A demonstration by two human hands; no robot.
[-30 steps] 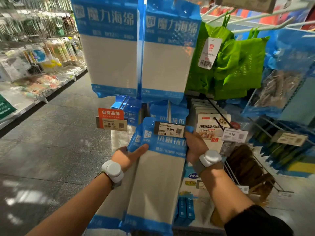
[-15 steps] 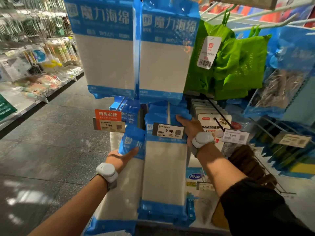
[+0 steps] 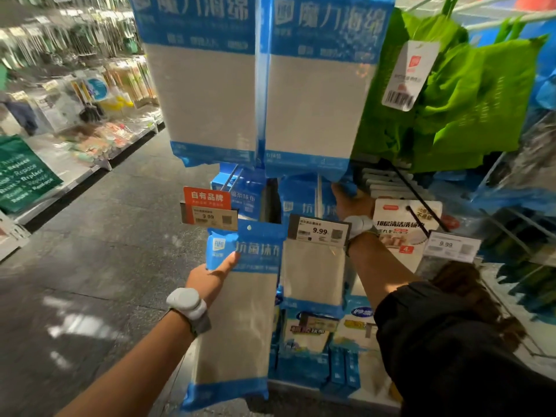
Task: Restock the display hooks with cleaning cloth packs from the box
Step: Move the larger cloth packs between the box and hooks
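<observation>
A cloth pack [image 3: 240, 314] with a blue header and grey cloth hangs upright from my left hand [image 3: 210, 275], which grips its upper left corner, thumb across the front. It is just left of the middle display hook [image 3: 319, 191], clear of it. Another cloth pack [image 3: 313, 275] hangs on that hook behind a 9.99 price tag [image 3: 319, 231]. My right hand [image 3: 350, 203] reaches past the tag and holds the blue top of that hung pack far back on the hook. Its fingertips are hidden under the packs above.
Two large sponge packs [image 3: 204, 85] [image 3: 322, 94] hang directly overhead. Green bags [image 3: 466, 100] hang at upper right. The left hook carries an orange tag [image 3: 207, 203] with more blue packs behind it. Open aisle floor [image 3: 90, 266] lies to the left, with shelving [image 3: 90, 115] beyond.
My right hand slid one pack up and back along the middle hook. My left hand kept the other pack and lifted it slightly, left of the hook.
</observation>
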